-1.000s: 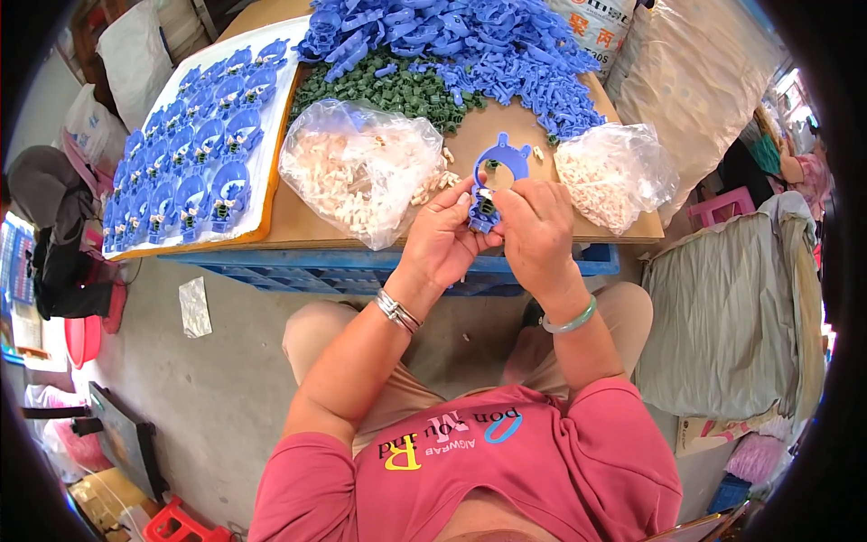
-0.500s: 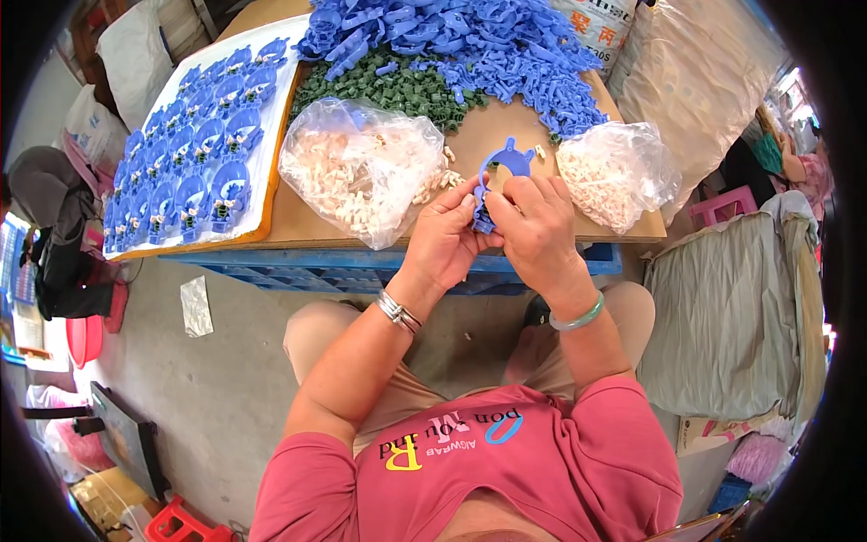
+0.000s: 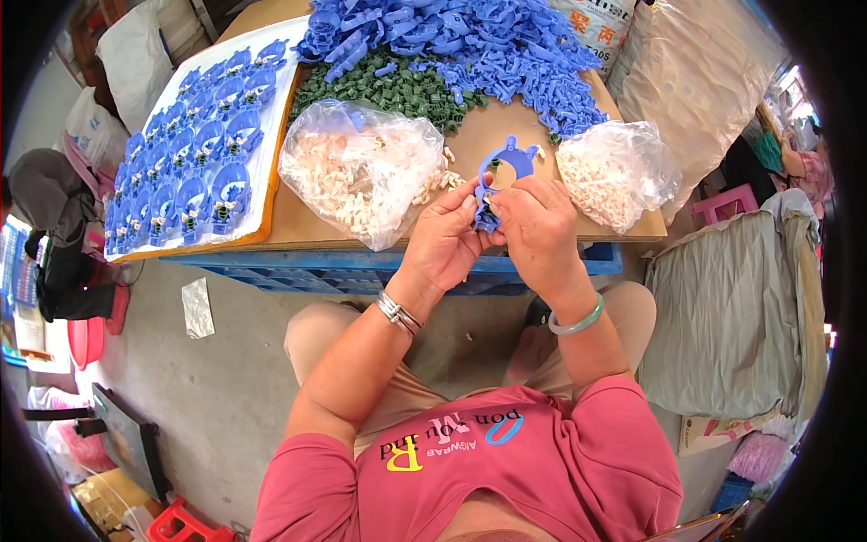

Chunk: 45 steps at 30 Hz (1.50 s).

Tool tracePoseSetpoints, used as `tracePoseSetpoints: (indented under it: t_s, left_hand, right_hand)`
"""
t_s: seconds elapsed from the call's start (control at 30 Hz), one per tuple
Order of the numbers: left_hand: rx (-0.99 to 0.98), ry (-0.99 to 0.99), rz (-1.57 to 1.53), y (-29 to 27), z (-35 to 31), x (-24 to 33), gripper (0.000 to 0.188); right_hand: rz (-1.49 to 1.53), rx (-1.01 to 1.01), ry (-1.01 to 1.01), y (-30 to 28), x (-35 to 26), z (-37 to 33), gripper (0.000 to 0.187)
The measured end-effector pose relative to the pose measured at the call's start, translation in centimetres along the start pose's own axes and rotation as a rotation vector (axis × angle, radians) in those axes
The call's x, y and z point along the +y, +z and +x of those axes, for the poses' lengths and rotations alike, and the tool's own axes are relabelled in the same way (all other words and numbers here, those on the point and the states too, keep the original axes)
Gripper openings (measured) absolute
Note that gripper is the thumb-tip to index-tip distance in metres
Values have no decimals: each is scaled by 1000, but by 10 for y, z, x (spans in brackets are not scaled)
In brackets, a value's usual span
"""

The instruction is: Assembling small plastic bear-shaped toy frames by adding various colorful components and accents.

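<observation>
Blue piece (image 3: 519,158): held in both hands over the desk's near edge, its eared ring pointing away from us, dark green showing at the narrower lower end. Left hand (image 3: 442,237): thumb and fingers closed on that lower end from the left, silver bangles at the wrist. Right hand (image 3: 540,219): fingers curled, tips closed on the same end from the right, pale green bangle below. The fingers cover much here; we cannot tell whether a smaller part sits beneath them.

Just beyond the hands we note two clear bags of pale parts, the larger bag (image 3: 348,176) left, the smaller bag (image 3: 616,181) right. Some pale bits spill from the larger one; a single bit lies near the ring.

Farther across the brown desk (image 3: 488,128): a spread of green parts (image 3: 384,95), then heaped blue parts (image 3: 442,36). On the left, a white tray (image 3: 285,77) carries rows of similar blue pieces. Below the desk we see a blue crate (image 3: 348,274) on grey floor (image 3: 239,370).
</observation>
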State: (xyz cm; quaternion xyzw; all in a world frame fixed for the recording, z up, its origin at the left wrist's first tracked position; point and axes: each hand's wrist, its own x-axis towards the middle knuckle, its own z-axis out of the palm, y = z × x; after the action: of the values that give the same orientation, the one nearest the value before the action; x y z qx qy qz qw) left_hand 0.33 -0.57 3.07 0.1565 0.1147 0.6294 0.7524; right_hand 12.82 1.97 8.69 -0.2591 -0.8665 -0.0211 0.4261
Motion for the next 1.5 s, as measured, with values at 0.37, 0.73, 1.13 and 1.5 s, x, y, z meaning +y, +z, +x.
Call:
tracePoseSetpoints:
  t_s: [0.37,0.73,1.13,1.5]
  left_hand:
    - [-35,58,89,-5,-1,-2,29]
    - [0,102,155,-2,0,-2,31]
    - [-128,124,-2,-1,-3,-2,34]
    - [-129,157,32,1,-4,-2,39]
  right_hand:
    - [-220,-24,-80,6,-3,-2,11]
    - [63,7,123,11,2,-8,3]
    - [257,151,264,14,-10,-12,9]
    - [213,169,207,13,-19,-10,8]
